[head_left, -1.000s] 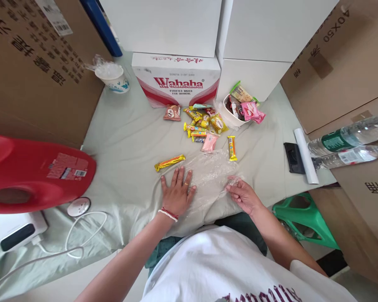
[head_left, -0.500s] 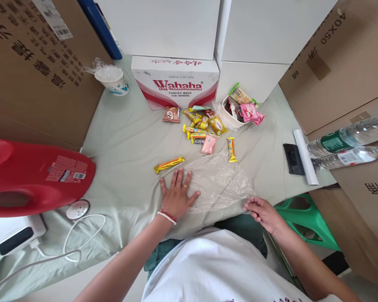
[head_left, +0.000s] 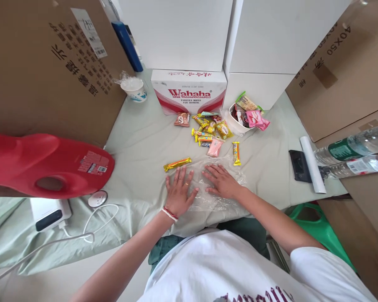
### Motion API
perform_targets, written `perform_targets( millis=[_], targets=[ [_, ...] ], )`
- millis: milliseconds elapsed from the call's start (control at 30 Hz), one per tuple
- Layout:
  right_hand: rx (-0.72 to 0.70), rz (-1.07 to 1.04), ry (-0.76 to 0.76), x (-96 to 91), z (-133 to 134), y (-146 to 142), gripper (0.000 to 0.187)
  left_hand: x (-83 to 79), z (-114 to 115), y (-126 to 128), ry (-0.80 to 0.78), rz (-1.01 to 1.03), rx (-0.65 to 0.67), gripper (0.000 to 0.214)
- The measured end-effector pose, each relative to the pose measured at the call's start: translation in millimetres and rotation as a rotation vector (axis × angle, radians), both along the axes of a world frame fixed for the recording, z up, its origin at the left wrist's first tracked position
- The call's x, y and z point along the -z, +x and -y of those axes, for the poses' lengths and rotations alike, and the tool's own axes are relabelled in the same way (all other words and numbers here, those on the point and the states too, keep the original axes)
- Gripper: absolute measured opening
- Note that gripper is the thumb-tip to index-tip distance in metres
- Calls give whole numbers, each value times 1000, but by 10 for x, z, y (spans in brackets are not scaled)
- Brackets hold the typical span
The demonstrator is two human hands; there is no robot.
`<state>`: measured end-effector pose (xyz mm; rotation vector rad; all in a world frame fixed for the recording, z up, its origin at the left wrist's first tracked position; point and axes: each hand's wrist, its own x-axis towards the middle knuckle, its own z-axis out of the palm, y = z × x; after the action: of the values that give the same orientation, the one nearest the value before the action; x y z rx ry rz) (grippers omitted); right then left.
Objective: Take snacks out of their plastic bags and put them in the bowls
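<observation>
A clear plastic bag lies flattened on the cloth-covered table in front of me. My left hand rests flat at its left edge, fingers spread. On the bag's middle lies my right hand, also flat with fingers apart. Just beyond my left fingertips is a long yellow-wrapped snack bar. A smaller orange-and-yellow packet stands past the bag's upper right. Farther back sits a loose group of yellow snack packets, with a pink packet at its near side and a brown packet to the left.
A white tub of snacks stands behind, by a Wahaha carton. At left are a red jug, a paper cup and a white cabled device. A phone, white roll and bottles lie right.
My right hand has let go of the bag's right corner and moved left and forward onto its middle, opening flat. My left hand stays at the bag's left edge. The camera view has shifted.
</observation>
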<state>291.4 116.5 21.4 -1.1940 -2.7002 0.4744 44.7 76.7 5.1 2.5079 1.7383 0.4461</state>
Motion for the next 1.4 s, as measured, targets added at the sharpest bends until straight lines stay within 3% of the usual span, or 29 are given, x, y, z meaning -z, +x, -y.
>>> perform_targets(
  millis=[100, 200, 433, 533, 600, 700, 767, 900, 1033, 1167, 1233, 1333, 1400],
  targets=[
    [3, 27, -2, 132, -59, -39, 70, -77, -36, -13, 138, 58, 28, 54],
    [8, -14, -5, 179, -57, -5, 66, -83, -140, 27, 50, 19, 181, 54],
    [195, -382, -126, 216, 39, 498, 50, 96, -245, -19, -178, -125, 143, 95],
    [320, -359, -140, 19, -228, 709, 39, 95, -223, -26, -190, -128, 143, 101],
    [326, -203, -31, -164, -531, 706, 40, 79, -215, -13, -196, -128, 140, 99],
    [153, 42, 136, -373, -1008, 486, 49, 71, -208, 3, -193, -133, 142, 98],
    [28, 155, 155, -429, -1249, 295, 47, 82, -203, 3, -179, -139, 143, 98],
    [-25, 275, 160, -471, -1434, 194, 32, 129, -194, -3, -149, -140, 130, 98],
    [205, 175, 252, -684, -1218, 527, 33, 168, -195, 8, -146, -104, 118, 97],
    [297, -77, 261, -852, -658, 690, 38, 176, -200, 10, -159, -59, 128, 95],
    [273, -135, 184, -753, -320, 577, 36, 164, -208, 6, -174, -48, 123, 95],
    [244, -90, 19, -419, 98, 301, 30, 117, -219, -10, -205, -43, 126, 96],
    [237, -55, -94, -211, 253, 188, 37, 70, -208, -44, -218, -50, 138, 94]
  ],
)
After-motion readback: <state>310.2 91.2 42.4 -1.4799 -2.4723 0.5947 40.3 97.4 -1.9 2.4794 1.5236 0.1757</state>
